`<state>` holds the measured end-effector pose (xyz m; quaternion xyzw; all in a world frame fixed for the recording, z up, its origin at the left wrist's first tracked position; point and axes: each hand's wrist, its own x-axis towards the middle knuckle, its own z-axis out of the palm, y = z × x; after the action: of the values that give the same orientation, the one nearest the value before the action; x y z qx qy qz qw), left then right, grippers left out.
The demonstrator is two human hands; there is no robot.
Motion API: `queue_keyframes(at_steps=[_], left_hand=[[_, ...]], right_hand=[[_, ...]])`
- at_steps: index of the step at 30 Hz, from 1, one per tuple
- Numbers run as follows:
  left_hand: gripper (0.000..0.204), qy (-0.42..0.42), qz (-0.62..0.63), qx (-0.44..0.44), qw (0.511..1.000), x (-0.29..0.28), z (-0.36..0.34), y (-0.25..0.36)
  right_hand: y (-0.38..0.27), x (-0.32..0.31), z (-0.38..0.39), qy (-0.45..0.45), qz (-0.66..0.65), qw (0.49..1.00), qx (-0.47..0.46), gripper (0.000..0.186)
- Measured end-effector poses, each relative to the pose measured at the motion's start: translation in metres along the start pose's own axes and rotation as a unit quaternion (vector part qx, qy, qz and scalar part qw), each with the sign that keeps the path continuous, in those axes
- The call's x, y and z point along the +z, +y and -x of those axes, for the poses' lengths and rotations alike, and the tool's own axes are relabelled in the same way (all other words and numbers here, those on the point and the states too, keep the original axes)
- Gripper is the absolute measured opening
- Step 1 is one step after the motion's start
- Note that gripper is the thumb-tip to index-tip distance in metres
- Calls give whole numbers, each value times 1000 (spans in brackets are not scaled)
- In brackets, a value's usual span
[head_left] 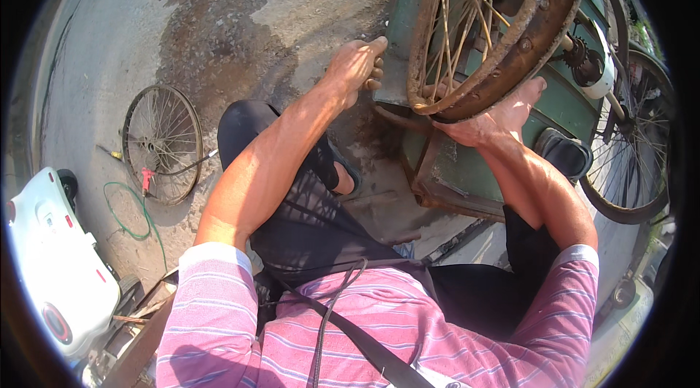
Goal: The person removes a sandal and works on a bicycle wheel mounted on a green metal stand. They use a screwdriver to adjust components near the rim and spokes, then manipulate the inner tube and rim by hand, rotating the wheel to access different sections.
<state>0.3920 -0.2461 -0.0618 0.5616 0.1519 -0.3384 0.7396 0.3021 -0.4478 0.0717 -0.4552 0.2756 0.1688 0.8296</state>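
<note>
A rusty, tireless spoked wheel (503, 74) leans over a green metal box (481, 176) at the upper right. My right hand (492, 118) is closed at the lower part of its rim, and some fingers show behind the rim among the spokes. To the left of the wheel, apart from it, my left hand (359, 71) is raised with its fingers curled in and its thumb pointing forward. Whatever may lie inside those fingers is hidden.
Another spoked wheel (162, 144) lies at the left beside a red-handled tool (146, 180) and a green hose (131, 231). A white scooter (62, 264) stands at the lower left. At the right are a black-tyred bicycle wheel (631, 198) and a black pedal-like block (565, 154).
</note>
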Motion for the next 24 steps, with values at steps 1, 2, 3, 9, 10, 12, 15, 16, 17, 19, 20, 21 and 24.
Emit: queue_keyframes(at_steps=[1,2,3,9,10,12,15,16,17,19,20,21,24], left_hand=[[19,-12,-39,-17,999,0,5,-2],[23,-44,-27,-9,999,9,15,1],[28,-76,-19,-2,997,18,27,5],[51,-156,7,37,987,24,46,3],[50,-156,16,35,987,24,47,3],[49,-167,30,34,985,26,46,7],[44,-164,15,51,985,28,44,7],[43,-161,13,49,986,31,45,7],[42,-150,-21,48,987,32,46,9],[41,-145,-44,50,987,35,48,11],[41,-138,-54,51,988,34,51,12],[41,-134,-86,60,985,35,56,16],[41,-132,-123,62,982,33,54,16]], right_hand=[[-3,24,15,94,-254,962,34,137],[-1,-5,9,54,-269,961,31,133],[3,-34,1,18,-270,962,35,129],[21,-93,-43,-198,279,938,-57,116],[20,-98,-44,-204,325,921,-69,115],[9,-93,-39,-164,238,956,-54,112],[0,-68,-28,-60,-116,991,-1,103],[-1,-63,-24,-45,-160,986,-17,98],[1,-56,-24,-39,-199,979,-35,93],[0,-49,-19,-33,-242,967,-76,84],[-1,-45,-15,-34,-256,961,-96,79],[-3,-43,-12,-36,-262,957,-117,74],[-5,-39,-4,-26,-246,956,-160,60]])
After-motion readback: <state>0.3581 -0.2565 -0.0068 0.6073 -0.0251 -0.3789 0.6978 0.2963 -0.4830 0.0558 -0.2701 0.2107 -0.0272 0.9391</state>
